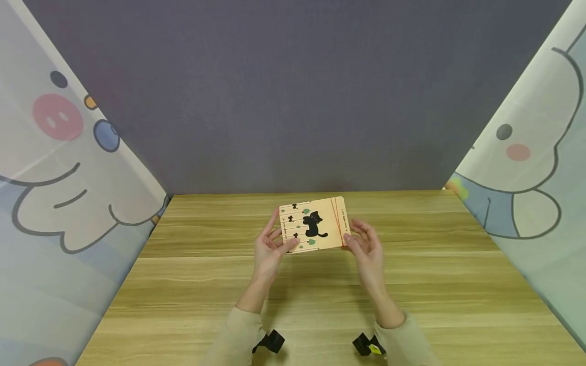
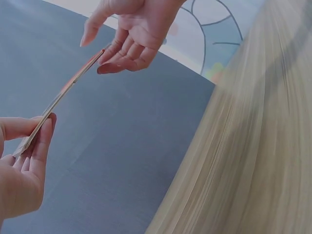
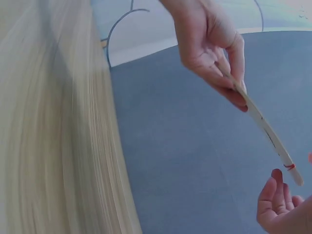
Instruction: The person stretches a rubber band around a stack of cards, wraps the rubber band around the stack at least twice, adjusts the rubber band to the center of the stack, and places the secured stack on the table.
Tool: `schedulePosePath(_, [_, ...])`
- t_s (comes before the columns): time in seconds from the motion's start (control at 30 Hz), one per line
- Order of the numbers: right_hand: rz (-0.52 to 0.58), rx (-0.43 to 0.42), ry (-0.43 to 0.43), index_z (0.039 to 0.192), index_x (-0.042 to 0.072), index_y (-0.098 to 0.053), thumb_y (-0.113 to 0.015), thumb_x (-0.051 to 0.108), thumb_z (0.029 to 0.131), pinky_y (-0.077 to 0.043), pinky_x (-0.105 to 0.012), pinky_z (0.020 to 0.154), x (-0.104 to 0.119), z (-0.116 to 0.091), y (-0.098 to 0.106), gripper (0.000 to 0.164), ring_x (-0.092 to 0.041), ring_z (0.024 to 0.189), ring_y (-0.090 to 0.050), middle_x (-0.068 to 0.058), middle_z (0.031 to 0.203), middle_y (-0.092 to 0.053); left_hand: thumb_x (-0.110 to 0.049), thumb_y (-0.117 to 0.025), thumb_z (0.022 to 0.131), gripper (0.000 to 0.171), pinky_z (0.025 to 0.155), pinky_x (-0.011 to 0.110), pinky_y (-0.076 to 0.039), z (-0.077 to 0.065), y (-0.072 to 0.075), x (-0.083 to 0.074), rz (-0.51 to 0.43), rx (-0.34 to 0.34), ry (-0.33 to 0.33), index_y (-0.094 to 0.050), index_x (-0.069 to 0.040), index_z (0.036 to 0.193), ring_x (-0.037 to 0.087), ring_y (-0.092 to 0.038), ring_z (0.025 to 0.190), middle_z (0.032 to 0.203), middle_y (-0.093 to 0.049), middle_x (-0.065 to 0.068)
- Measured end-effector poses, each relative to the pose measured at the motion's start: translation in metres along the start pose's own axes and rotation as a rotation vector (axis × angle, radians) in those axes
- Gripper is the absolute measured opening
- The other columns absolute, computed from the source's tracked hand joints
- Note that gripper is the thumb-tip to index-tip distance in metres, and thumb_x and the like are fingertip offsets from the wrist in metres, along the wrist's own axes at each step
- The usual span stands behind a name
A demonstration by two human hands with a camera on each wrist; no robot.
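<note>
The left grip (image 1: pixel 269 254) is closed to the thickness of the cat-printed card pack (image 1: pixel 316 224), thumb on the printed face and fingers behind, around its 8 o'clock corner. The right grip (image 1: pixel 369 249), toward 4 o'clock, is parted: thumb off the face, fingers loosely curved behind that end; whether a fingertip touches, I cannot tell. The pack is held up off the bench (image 1: pixel 316 300), with a red band (image 1: pixel 337 221) crossing it toward 3 o'clock. Beyond, a grey panel (image 1: pixel 302 101) rises at 12 o'clock, patterned sheets (image 1: pixel 41 203) at 10 and 2.

I judge that the pack could tip down at 3 o'clock if the left pinch slackened, since that end has little support. A thumb catching the band could drag it askew.

The head view makes the right thumb seem to lie on the pack; the left wrist view shows a gap. Both wrist views give the thin edge; only the head view shows the cat print.
</note>
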State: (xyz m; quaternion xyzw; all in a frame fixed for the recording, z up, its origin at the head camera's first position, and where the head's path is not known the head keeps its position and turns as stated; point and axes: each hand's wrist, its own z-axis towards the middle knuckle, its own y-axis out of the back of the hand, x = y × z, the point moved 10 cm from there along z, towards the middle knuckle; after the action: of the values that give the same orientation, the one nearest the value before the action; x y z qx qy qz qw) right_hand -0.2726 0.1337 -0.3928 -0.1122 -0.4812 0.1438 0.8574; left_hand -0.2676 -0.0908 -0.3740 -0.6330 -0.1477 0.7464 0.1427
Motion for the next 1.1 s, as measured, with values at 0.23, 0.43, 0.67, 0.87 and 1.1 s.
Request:
schedulePosePath(0.23, [-0.014, -0.109, -0.261, 0.108, -0.007, -0.049, -0.060, 0.017, 0.085, -0.054, -0.023, 0.058, 0.006, -0.005, -0.016, 0.035, -0.016, 0.075, -0.059, -0.010, 0.091, -0.060, 0.017, -0.065, 0.068, 0.082, 0.064, 0.024, -0.056, 0.003, 0.000, -0.004, 0.040, 0.002, -0.045, -0.036, -0.020, 0.136, 0.010, -0.055, 0.050, 0.122, -0.051, 0.017])
schedulePosePath(0.43, [0.069, -0.078, -0.319, 0.105, 0.000, -0.056, -0.054, 0.013, 0.089, -0.056, -0.030, 0.058, -0.069, -0.011, 0.025, 0.021, -0.024, 0.075, -0.063, -0.013, 0.091, -0.064, 0.016, -0.066, 0.068, 0.081, 0.062, 0.024, -0.056, 0.005, 0.000, -0.005, 0.036, 0.000, -0.060, -0.036, -0.017, 0.136, 0.012, -0.056, 0.050, 0.106, -0.058, 0.025])
schedulePosePath(0.67, [0.108, -0.140, -0.335, 0.095, -0.005, -0.059, -0.056, 0.006, 0.087, -0.056, -0.030, 0.055, -0.060, -0.014, 0.018, 0.014, -0.023, 0.068, -0.064, -0.016, 0.084, -0.066, 0.016, -0.066, 0.068, 0.079, 0.068, 0.028, -0.056, 0.005, 0.000, -0.006, 0.038, -0.005, -0.070, -0.039, -0.017, 0.134, 0.017, -0.063, 0.061, 0.107, -0.058, 0.023])
schedulePosePath(0.87, [0.118, -0.223, -0.379, 0.087, -0.004, -0.064, -0.060, 0.011, 0.085, -0.057, -0.033, 0.059, -0.065, -0.020, 0.019, 0.015, -0.023, 0.066, -0.064, -0.015, 0.080, -0.066, 0.016, -0.065, 0.068, 0.076, 0.066, 0.027, -0.056, 0.004, 0.003, -0.005, 0.049, -0.033, -0.080, -0.042, -0.019, 0.132, 0.012, -0.055, 0.049, 0.108, -0.058, 0.024])
schedulePosePath(1.1, [0.078, -0.336, -0.436, 0.095, -0.007, -0.062, -0.067, 0.021, 0.079, -0.055, -0.044, 0.069, -0.108, -0.031, 0.043, 0.032, -0.032, 0.074, -0.064, -0.019, 0.084, -0.065, 0.017, -0.065, 0.068, 0.076, 0.065, 0.026, -0.056, 0.003, 0.004, -0.004, 0.055, -0.052, -0.097, -0.042, -0.015, 0.132, 0.009, -0.053, 0.045, 0.113, -0.055, 0.022])
